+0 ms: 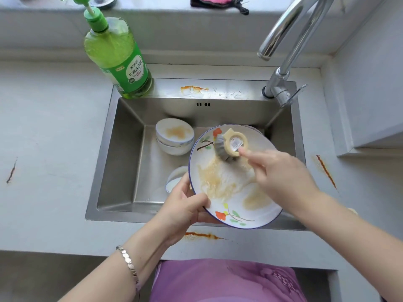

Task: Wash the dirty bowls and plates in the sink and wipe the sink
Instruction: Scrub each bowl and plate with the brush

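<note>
Plate (261, 216) faces up, tilted; left hand (185, 205) grips rim, right hand (281, 177) holds scrubber (229, 146).

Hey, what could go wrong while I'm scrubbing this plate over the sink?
The left hand grips the plate only at its rim; scrubber pressure from the right hand might tip or slip it onto the stacked bowls below. The detergent bottle stands at the sink edge and might get knocked in.
</note>
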`<state>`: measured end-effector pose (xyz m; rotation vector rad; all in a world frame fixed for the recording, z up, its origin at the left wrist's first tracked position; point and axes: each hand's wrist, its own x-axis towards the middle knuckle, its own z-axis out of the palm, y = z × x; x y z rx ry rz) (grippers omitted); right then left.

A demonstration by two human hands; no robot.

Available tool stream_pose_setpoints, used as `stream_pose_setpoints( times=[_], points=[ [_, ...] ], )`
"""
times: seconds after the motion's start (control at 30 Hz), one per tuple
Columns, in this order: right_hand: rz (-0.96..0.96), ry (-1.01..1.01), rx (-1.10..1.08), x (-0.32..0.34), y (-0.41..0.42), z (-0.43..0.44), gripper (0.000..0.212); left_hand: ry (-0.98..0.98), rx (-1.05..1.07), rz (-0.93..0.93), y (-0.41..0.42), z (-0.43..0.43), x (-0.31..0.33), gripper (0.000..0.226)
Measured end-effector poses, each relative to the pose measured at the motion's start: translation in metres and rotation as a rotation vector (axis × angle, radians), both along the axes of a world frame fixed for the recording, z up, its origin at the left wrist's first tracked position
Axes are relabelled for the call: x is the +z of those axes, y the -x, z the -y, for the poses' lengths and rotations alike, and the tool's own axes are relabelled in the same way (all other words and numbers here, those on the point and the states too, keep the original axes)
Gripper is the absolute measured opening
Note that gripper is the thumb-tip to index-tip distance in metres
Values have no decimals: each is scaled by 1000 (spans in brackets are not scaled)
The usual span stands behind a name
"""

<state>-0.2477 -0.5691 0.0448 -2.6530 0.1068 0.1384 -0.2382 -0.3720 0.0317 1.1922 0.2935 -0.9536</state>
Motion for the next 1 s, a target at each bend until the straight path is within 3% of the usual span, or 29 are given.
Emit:
stream_pose_setpoints(
  times=[0.1, 0.23, 0.37, 0.53, 0.63, 0.67, 0.8, 0.93, 1.0],
  points=[
    [12, -53, 279, 7, 17, -27, 46, -3, 20, 17, -1, -1, 1, 59],
    [-25, 16, -21, 4, -4, 7, 48, -27, -3, 71, -3, -9, 3, 60],
    [12, -5, 260, 9, 22, -28, 47, -74, -50, 112, -2, -10, 7, 68],
    [-25, -21, 16, -3, 2, 5, 48, -40, -146, 112, -4, -15, 16, 83],
    [-39, -162, 264, 6, 27, -24, 44, -47, -185, 122, -5, -14, 16, 86],
    [-14, -127, 306, 2, 33, -26, 44, -48, -189, 113, -4, -14, 15, 85],
    [-16, 7, 20, -7, 8, 6, 46, -30, -185, 39, -3, -12, 14, 81],
    [17, -165, 278, 5, 27, -26, 46, -51, -165, 35, -4, -5, 15, 80],
    [11, -155, 190, 3, 15, -14, 45, -47, -157, 20, -6, -6, 17, 78]
  ],
)
